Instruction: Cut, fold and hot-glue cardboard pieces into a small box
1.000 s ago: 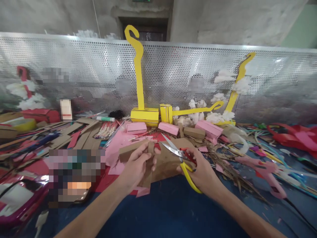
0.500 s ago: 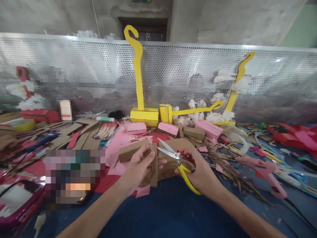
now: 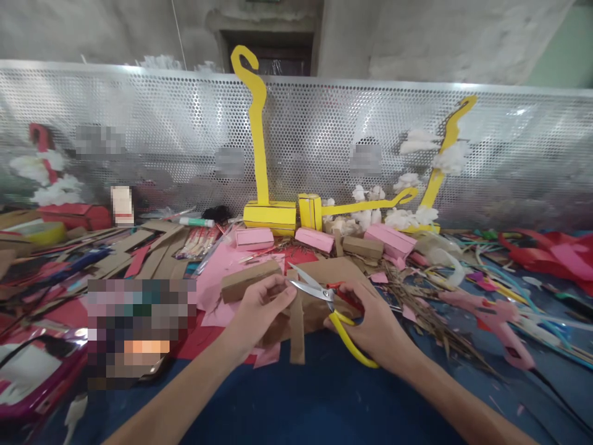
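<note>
your left hand (image 3: 264,306) is closed in a pinch, thumb against fingers, on the upper end of a brown cardboard strip (image 3: 297,334); the strip hangs toward the near edge of the worktop (image 3: 278,408), its lower end free. your right hand (image 3: 373,312) is closed round the handles of the scissors (image 3: 328,293), one red, one yellow. the blades are parted and point at your left fingertips; whether either blade touches the strip cannot be told from this view.

handling, as judged: the strip looks light and thin, fairly stiff along its length, liable to crease if bent sharply, and unlikely to slip. you would do best to take it flat across its broad faces, fingertips clear of the blades. the scissors look rigid and heavier; hold by the handles only.

surroundings: a brown cardboard block (image 3: 250,282) lies just beyond your left hand. a pink glue gun (image 3: 498,315) lies toward the right edge. a tall yellow hooked piece (image 3: 259,145) stands upright at the far edge, before the perforated metal panel (image 3: 171,123).
</note>
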The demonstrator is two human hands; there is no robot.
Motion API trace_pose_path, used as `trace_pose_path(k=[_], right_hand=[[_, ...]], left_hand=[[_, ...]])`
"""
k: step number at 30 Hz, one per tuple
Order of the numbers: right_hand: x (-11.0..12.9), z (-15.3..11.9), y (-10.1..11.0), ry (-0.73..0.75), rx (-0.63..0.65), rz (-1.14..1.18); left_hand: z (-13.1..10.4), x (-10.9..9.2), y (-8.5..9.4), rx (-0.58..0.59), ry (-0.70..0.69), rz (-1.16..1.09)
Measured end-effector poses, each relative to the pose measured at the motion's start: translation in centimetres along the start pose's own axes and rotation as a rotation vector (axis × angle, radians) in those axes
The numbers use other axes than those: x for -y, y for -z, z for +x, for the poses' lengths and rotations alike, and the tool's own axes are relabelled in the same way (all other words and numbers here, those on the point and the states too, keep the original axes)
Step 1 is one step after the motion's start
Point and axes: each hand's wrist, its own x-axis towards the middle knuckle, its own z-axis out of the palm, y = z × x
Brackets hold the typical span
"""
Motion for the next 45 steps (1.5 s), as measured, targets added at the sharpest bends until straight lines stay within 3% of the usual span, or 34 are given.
trace_pose_path(k=[5,14,25,28,31,38,42,45], right_hand=[[-0.3,0.1,0.1,-0.035,-0.015,-0.007],[-0.5,0.2,0.1,-0.054,-0.044,0.021],[-1.4,0.6,-0.5,-0.096,-0.127,-0.073],[-2.2,0.8,-0.5,-0.051,-0.138,-0.131],[-2.0,0.8,-0.1,0.047,-0.070,-0.168],[1.7,-0.5,2.0,0.302,0.132,0.072],[1.7,-1.0,1.3,0.301,0.018,0.098],[1.1,-0.8,0.9,0.338,-0.074,0.129]], left_hand=[[0.1,0.4,0.3,0.044,-0.010,0.039],[0.1,0.0,0.1,-0.079,-0.029,0.007],[-0.2,-0.6,-0.4,-0.075,0.010,-0.085],[-0.1,-0.3,-0.2,-0.046,-0.025,-0.124],[-0.1,-0.1,0.0,-0.015,-0.070,-0.139],[0.4,0.2,0.2,0.031,-0.202,-0.086],[0.2,0.4,0.0,0.101,-0.223,0.028],[-0.5,0.0,-0.3,0.060,-0.330,0.374]])
